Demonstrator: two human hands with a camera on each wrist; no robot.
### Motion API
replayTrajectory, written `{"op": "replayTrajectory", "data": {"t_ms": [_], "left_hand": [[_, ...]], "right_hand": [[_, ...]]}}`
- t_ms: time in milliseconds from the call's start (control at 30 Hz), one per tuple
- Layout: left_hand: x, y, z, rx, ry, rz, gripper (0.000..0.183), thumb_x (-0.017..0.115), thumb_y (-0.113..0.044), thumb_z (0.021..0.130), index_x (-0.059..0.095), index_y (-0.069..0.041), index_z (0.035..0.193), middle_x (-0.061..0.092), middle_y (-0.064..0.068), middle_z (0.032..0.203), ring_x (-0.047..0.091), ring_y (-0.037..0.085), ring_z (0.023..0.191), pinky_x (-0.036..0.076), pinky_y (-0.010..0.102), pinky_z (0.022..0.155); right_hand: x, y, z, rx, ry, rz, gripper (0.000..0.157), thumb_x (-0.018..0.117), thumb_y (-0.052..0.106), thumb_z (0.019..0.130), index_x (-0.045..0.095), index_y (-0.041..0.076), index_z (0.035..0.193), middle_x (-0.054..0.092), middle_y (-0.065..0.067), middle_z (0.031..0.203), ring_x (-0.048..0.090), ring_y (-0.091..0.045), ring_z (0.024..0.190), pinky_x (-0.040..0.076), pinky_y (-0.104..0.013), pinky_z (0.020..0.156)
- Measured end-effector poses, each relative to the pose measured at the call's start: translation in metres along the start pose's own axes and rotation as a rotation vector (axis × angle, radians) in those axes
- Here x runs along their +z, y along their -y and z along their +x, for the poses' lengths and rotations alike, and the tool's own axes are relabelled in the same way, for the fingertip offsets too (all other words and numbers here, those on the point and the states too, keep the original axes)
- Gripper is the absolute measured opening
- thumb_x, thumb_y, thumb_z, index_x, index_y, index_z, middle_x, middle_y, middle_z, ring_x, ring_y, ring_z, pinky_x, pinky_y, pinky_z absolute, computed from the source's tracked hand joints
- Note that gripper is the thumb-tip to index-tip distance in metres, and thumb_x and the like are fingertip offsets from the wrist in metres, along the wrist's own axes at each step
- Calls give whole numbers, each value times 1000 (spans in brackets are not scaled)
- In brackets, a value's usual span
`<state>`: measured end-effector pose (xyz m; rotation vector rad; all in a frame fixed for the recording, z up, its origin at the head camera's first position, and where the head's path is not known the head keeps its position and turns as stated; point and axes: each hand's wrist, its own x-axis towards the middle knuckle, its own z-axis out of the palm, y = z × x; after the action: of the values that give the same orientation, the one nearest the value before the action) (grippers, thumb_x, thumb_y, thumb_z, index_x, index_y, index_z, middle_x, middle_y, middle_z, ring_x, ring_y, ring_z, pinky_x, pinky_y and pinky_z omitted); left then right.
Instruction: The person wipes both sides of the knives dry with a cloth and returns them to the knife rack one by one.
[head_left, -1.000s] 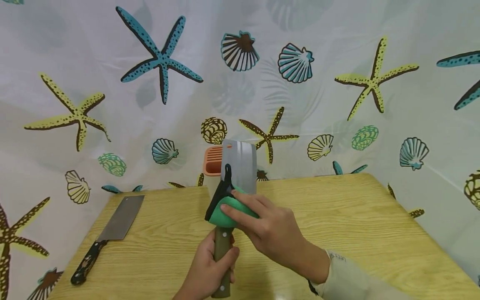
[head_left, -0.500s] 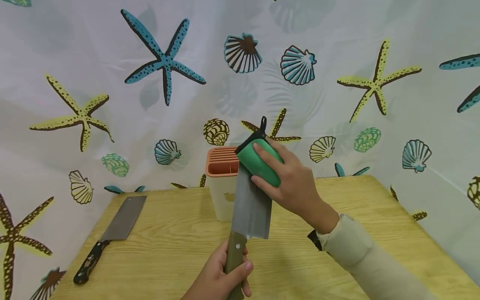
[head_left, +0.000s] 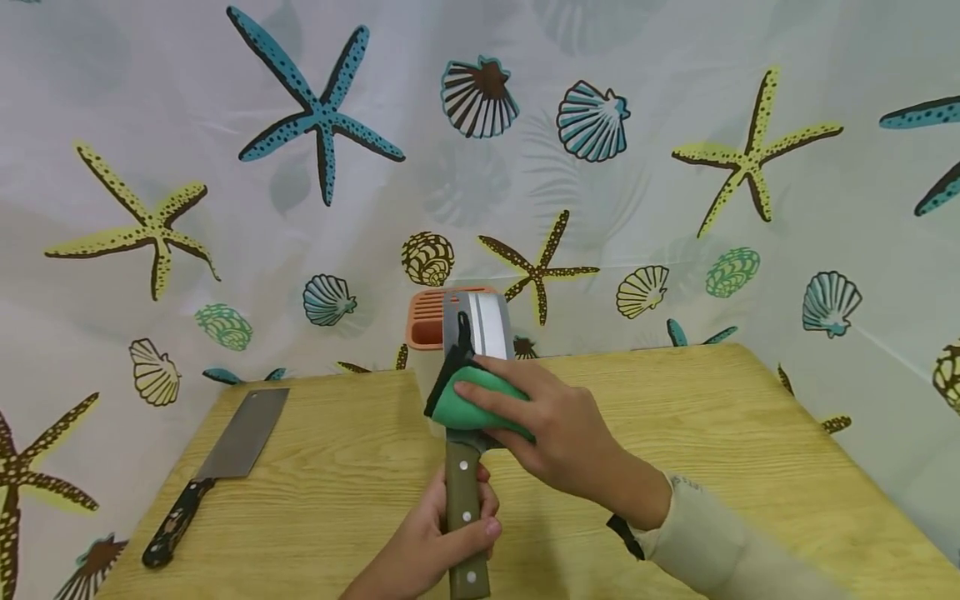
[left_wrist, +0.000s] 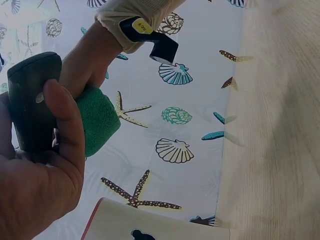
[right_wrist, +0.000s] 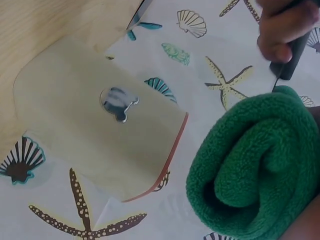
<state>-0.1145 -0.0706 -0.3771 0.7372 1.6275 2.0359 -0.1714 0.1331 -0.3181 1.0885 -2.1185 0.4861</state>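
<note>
In the head view my left hand [head_left: 442,533] grips the olive handle of a cleaver [head_left: 480,325], its broad blade pointing up and away. A folded green cloth [head_left: 476,398] with a black edge and hanging loop is held in my right hand [head_left: 558,425], against the lower blade near the handle. Much of the blade is hidden behind the cloth and fingers. The left wrist view has the left thumb and fingers curled round the dark-looking handle [left_wrist: 32,100]. Rolled layers of the green cloth [right_wrist: 250,165] fill the right side of the right wrist view.
A second cleaver [head_left: 243,433] with a black handle lies at the left of the wooden table [head_left: 345,467]. Behind the held blade stands a cream knife block [head_left: 429,367] with an orange slotted top. A curtain [head_left: 645,217] printed with shells and starfish hangs behind the table.
My right hand has slid the cloth from near the blade's tip down toward the handle since half a second ago. The held cleaver has tilted, with its blade leaning farther away.
</note>
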Motion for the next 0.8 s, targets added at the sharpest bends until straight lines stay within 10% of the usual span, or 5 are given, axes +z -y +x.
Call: {"op": "replayTrajectory", "data": {"t_ms": [500,800], "left_hand": [[1,3,2,115,-44,68,18,56,-8,101,53,-10,118,62,-8,98,61,3,81,55,22,75],[6,1,1,6,7,68,47,52,-12,104,29,-4,145,58,3,99,68,6,80,60,28,78]], "right_hand": [[-7,37,-19,-286,-97,-73,30,52,19,102,69,28,124,64,-4,136,68,-21,105,63,-30,75],[-16,27,-4,-130,-61,-89,37,66,10,92,70,29,123,64,-2,136,68,-17,102,58,-26,59]]}}
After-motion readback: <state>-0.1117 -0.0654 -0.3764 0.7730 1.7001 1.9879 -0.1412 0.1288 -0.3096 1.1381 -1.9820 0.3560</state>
